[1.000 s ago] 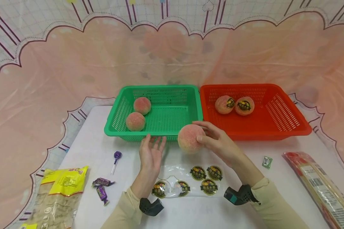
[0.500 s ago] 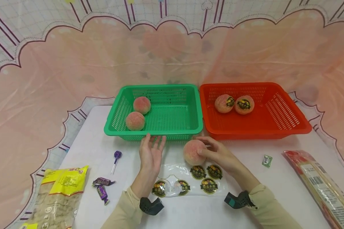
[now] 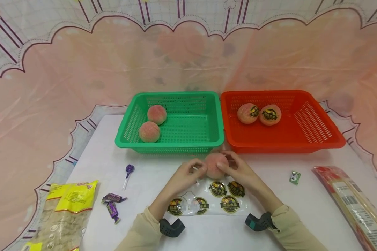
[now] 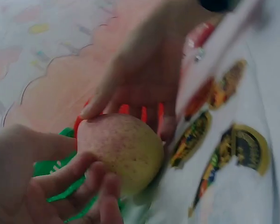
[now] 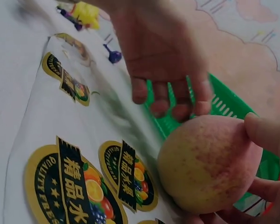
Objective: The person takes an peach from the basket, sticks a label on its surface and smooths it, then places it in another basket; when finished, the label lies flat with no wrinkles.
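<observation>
My right hand (image 3: pixel 243 170) grips a pink and yellow peach (image 3: pixel 216 166) from its right side, thumb on the near face. The peach is low, at the back edge of a clear sheet (image 3: pixel 193 190) of round black-and-gold stickers (image 3: pixel 230 204). My left hand (image 3: pixel 183 177) is at its left side with loosely bent fingers, fingertips right at the skin; in the right wrist view these left fingers (image 5: pixel 161 100) reach toward the peach (image 5: pixel 210 163). Behind are a green basket (image 3: pixel 169 144) holding two plain peaches (image 3: pixel 149 131) and a red basket (image 3: pixel 286 144) holding two stickered peaches (image 3: pixel 270 115).
On the left lie a purple lollipop (image 3: pixel 130 169), two purple-wrapped candies (image 3: pixel 112 209) and a yellow-topped bag (image 3: pixel 69 212). A small green-wrapped candy (image 3: pixel 295 177) and a long red-and-clear package (image 3: pixel 352 205) are on the right. A patterned cloth (image 3: pixel 188 62) hangs behind the baskets.
My right hand has lowered the peach from in front of the green basket's rim toward the sticker sheet. My left hand has moved right, from below the basket to the peach.
</observation>
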A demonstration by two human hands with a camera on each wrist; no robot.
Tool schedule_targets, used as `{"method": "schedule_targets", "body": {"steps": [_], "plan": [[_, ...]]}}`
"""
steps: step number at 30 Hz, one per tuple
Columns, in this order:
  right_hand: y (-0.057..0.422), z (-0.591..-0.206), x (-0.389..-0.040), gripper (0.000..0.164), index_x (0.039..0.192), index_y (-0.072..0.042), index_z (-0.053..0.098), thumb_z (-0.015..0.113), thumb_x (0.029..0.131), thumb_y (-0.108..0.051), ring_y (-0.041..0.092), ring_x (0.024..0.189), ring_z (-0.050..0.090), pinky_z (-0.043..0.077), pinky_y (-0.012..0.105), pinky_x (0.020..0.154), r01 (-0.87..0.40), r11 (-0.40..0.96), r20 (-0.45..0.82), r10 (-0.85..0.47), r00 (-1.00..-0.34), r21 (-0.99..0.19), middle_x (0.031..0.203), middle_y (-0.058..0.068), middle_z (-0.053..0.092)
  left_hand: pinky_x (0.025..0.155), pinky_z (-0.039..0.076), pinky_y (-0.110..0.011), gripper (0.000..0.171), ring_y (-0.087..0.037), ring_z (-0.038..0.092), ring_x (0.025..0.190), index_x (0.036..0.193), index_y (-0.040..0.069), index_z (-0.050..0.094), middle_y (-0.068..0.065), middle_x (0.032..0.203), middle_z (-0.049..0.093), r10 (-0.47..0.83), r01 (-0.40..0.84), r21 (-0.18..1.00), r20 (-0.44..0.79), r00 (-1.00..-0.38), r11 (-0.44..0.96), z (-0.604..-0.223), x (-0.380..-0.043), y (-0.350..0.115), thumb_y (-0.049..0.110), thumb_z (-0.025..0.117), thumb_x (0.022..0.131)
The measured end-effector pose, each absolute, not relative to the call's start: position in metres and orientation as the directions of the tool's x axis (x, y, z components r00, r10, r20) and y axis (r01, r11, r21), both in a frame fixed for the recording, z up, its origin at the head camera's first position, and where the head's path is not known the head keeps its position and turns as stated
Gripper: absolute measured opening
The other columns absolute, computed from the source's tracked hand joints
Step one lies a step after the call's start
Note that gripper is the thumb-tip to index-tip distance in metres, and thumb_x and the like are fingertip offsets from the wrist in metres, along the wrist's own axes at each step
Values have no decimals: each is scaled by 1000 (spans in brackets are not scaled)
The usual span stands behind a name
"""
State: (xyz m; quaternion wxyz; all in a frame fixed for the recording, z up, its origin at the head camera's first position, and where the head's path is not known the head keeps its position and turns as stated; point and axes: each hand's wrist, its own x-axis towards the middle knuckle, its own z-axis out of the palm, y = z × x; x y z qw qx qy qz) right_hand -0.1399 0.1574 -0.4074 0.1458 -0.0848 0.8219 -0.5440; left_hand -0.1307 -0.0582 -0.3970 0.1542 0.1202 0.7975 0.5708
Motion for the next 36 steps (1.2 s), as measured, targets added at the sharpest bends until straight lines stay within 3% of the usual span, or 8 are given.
{"method": "schedule_targets", "body": {"steps": [2,5,12,16,20,25,36], "plan": [[160,-407,-139,57,132,-18,34,56,84,-41,28,113,46,43,41,91,3,392,-139,-319,-937,-920,128,10,44,66,47,-23,15,-12,59,77,92,16,60,-1,87,63,406,192,836,-40,-913,513,-397,-126,-56,29,55,87],[163,-406,-138,57,132,-16,34,55,85,-39,29,114,46,41,42,94,-27,399,-122,-344,-931,-917,129,10,43,59,43,-20,12,-4,54,66,84,20,63,9,75,60,404,296,668,-8,-915,683,-396,-119,-54,31,57,84],[175,-403,-135,60,131,-17,34,56,83,-45,29,114,48,44,40,91,-22,455,-158,-355,-921,-890,125,11,48,46,32,-25,33,-4,44,52,93,24,64,15,58,49,366,323,421,-22,-930,848,-400,-105,-42,52,58,77],[181,-401,-135,58,131,-15,34,54,85,-43,27,112,48,43,41,91,-65,478,-140,-382,-914,-876,121,11,50,45,30,-25,41,-6,45,53,83,23,58,14,60,48,318,307,357,28,-948,882,-406,-101,-36,62,59,70],[185,-401,-134,56,132,-14,33,51,87,-42,25,111,46,40,43,94,-82,489,-146,-410,-901,-868,120,10,49,42,28,-24,42,-7,43,52,78,23,51,11,61,46,310,308,338,48,-949,889,-414,-101,-34,62,62,67],[190,-403,-136,54,131,-13,33,49,88,-41,24,110,47,40,42,93,-100,498,-153,-442,-884,-862,119,9,50,44,29,-25,33,-8,42,51,79,23,54,11,59,45,308,283,381,-5,-951,880,-413,-105,-37,53,65,70],[201,-395,-139,41,123,-10,45,51,89,-33,22,104,52,43,40,89,-203,543,-104,-482,-870,-815,115,8,55,52,36,-22,13,-2,49,56,78,23,57,13,68,57,378,276,603,-46,-925,749,-399,-117,-54,28,68,75]]}}
